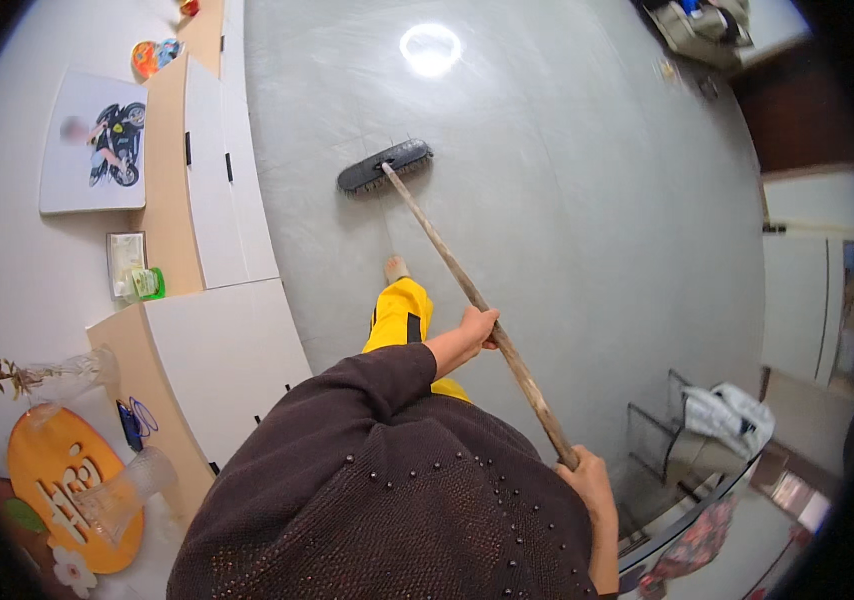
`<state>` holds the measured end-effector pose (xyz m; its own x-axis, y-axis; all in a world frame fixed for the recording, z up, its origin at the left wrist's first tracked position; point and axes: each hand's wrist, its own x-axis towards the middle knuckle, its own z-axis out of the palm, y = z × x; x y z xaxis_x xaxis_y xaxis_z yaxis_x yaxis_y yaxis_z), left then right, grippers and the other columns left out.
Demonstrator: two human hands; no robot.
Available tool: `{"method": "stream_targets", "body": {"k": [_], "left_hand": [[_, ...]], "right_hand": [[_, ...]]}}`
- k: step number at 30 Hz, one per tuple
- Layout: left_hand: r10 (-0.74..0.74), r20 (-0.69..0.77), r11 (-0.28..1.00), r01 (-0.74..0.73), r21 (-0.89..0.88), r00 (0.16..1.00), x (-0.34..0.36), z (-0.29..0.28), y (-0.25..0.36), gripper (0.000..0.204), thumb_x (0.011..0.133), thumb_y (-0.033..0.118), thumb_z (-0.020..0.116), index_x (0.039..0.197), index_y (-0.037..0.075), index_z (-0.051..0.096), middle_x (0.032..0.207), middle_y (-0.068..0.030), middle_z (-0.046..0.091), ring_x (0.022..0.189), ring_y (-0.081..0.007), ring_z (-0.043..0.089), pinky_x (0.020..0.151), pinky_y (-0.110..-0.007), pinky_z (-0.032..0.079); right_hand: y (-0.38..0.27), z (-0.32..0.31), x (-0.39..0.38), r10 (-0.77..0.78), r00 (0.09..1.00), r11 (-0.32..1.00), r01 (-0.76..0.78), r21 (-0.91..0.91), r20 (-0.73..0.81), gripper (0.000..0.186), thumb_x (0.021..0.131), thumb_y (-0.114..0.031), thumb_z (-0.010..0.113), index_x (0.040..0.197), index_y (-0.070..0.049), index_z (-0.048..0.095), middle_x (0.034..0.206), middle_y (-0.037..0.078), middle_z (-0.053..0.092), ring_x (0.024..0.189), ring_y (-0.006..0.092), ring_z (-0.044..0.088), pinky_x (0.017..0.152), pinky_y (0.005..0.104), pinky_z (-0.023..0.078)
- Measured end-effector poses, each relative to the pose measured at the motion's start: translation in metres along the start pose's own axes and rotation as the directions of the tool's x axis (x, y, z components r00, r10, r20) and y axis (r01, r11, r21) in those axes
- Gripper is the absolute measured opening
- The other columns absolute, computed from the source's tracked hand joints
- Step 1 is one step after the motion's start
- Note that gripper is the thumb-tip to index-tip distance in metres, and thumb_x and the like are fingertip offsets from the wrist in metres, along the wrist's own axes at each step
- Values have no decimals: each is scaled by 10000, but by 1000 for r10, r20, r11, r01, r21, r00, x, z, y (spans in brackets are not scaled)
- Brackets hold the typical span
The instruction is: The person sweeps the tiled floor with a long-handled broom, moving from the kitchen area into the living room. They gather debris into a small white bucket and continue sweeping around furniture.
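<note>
A long wooden broom handle [447,262] runs from a dark brush head [384,166] on the grey floor [567,180] back toward me. My left hand [474,331] grips the handle about midway, its dark brown sleeve reaching out from below. My right hand [592,478] is closed around the handle's near end. The brush head rests flat on the floor ahead of my bare foot [395,267] and yellow trouser leg [400,317].
White cabinets with wooden tops [215,180] line the left side, carrying a framed motorbike picture [95,142], glass vases [122,497] and an orange plaque [62,485]. A wire rack with cloth [717,425] stands at the lower right. A bag [697,25] lies far back.
</note>
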<state>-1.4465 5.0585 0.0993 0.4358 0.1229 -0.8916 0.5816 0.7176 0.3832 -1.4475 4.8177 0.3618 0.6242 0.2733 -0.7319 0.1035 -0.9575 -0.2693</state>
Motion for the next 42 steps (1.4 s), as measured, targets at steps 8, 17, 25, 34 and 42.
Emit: {"method": "stream_targets", "body": {"k": [8, 17, 25, 34, 42], "left_hand": [[-337, 157, 941, 325, 95, 928, -59, 50, -137, 293, 872, 210, 463, 884, -82, 495, 745, -171, 592, 531, -244, 601, 459, -335, 535], [-374, 249, 927, 366, 79, 893, -40, 0, -183, 326, 882, 242, 435, 924, -75, 501, 763, -192, 603, 578, -289, 634, 499, -343, 545], [-172, 183, 985, 174, 6, 968, 4, -107, -118, 290, 843, 219, 471, 881, -66, 505, 700, -170, 600, 532, -269, 622, 443, -328, 525], [22, -50, 987, -30, -160, 999, 46, -248, -7, 329, 877, 257, 514, 984, -35, 406, 796, -139, 553, 624, -254, 621, 509, -389, 529], [215, -44, 870, -212, -446, 976, 24, -343, 110, 391, 945, 388, 384, 1114, 37, 349, 888, -129, 566, 700, -245, 611, 642, -380, 502]], "right_hand": [[107, 1, -97, 126, 991, 987, -121, -102, 41, 276, 683, -172, 676, 864, 19, 595, 672, 225, 578, 655, 383, 586, 611, 409, 450], [96, 34, -103, 82, 993, 982, -67, -174, 83, 280, 701, -185, 697, 831, 24, 564, 714, 234, 591, 710, 401, 590, 637, 436, 458], [15, 108, -34, -5, 994, 1000, 8, -28, 111, 335, 732, -242, 698, 857, 36, 558, 697, 231, 582, 653, 367, 594, 600, 400, 454], [-153, 197, 62, 55, 921, 923, -194, 332, 385, 228, 770, -221, 678, 828, -23, 581, 644, 30, 566, 561, 122, 529, 521, 290, 421], [-374, 247, 218, -144, 944, 925, 23, 379, 295, 263, 786, -291, 647, 741, -58, 534, 525, -7, 444, 406, 90, 398, 369, 266, 310]]}}
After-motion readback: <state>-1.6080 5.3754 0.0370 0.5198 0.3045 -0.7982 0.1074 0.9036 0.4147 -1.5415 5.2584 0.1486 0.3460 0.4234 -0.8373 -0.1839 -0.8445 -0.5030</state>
